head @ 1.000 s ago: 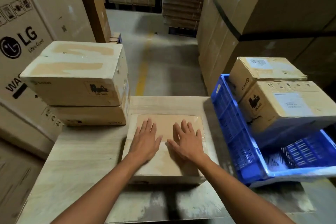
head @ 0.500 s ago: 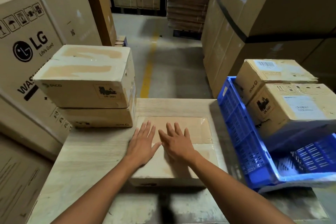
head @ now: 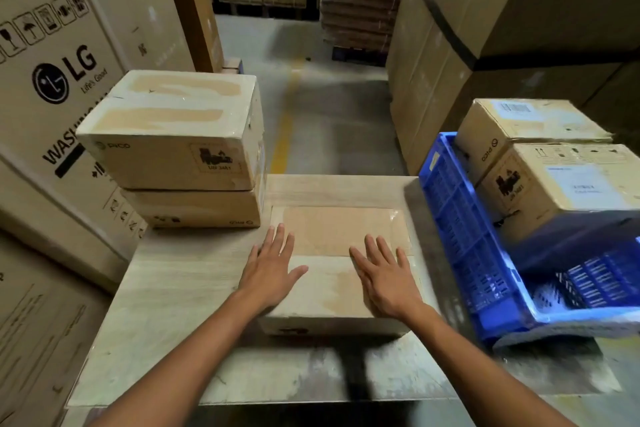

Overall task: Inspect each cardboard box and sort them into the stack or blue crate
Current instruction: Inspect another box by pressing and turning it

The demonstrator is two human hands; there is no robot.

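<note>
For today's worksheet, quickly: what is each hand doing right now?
Left hand: open, flat on the box.
Right hand: open, flat on the same box.

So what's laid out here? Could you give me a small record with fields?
Surface: pale wooden table
Centre: flat taped cardboard box, lying on the table
Left hand: fingers straight, rests on the box's left edge
Right hand: fingers straight, rests on the box's right side
Stack: two taped cardboard boxes, one atop the other, at the table's left
Crate: blue plastic crate at the right, holding two labelled cardboard boxes
</note>
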